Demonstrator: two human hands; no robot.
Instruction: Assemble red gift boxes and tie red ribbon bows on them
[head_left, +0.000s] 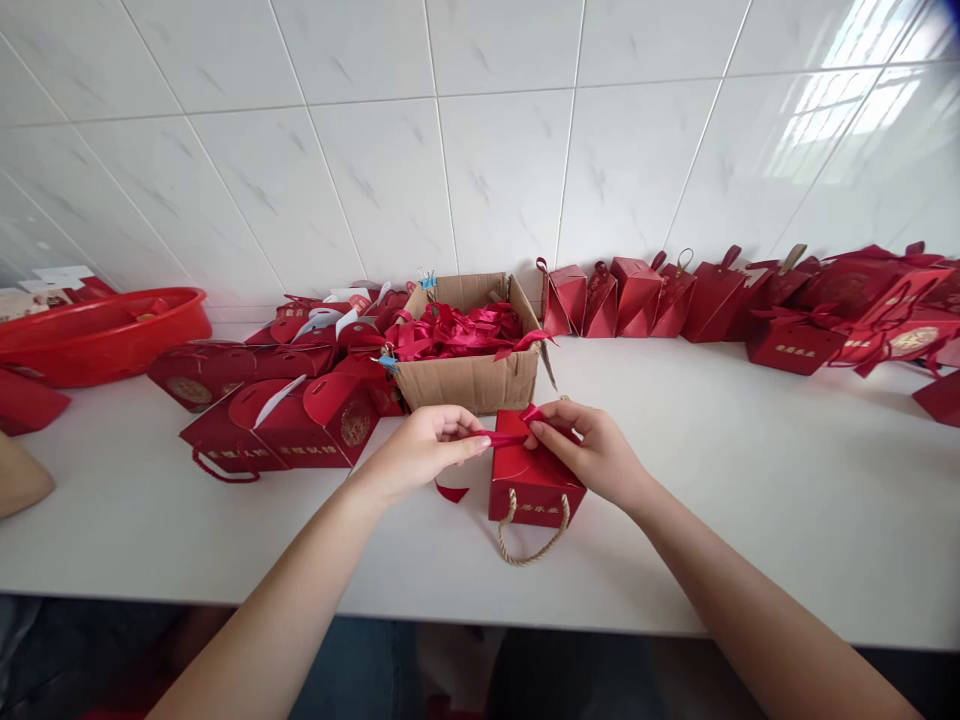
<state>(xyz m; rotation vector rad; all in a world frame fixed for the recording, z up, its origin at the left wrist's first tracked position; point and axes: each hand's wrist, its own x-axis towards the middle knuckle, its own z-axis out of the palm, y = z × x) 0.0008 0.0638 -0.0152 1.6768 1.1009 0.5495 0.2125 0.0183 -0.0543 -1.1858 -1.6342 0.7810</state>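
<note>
A small red gift box [534, 490] with a beige rope handle [534, 560] hanging over its front sits on the white table. A red ribbon [504, 438] stretches over the top of the box. My left hand [442, 445], left of the box, pinches one part of the ribbon between thumb and fingers, and a loose ribbon end [452, 493] hangs below it. My right hand [581, 445] is over the box's right side, its thumb and forefinger closed on the ribbon near a fold.
Behind the box stands a cardboard box [469, 385] of red ribbons. Red gift boxes [315, 430] crowd the left, beside a red basin [97, 335]. More red boxes [637, 295] line the tiled wall at right. Another person's arm [22, 478] shows at far left.
</note>
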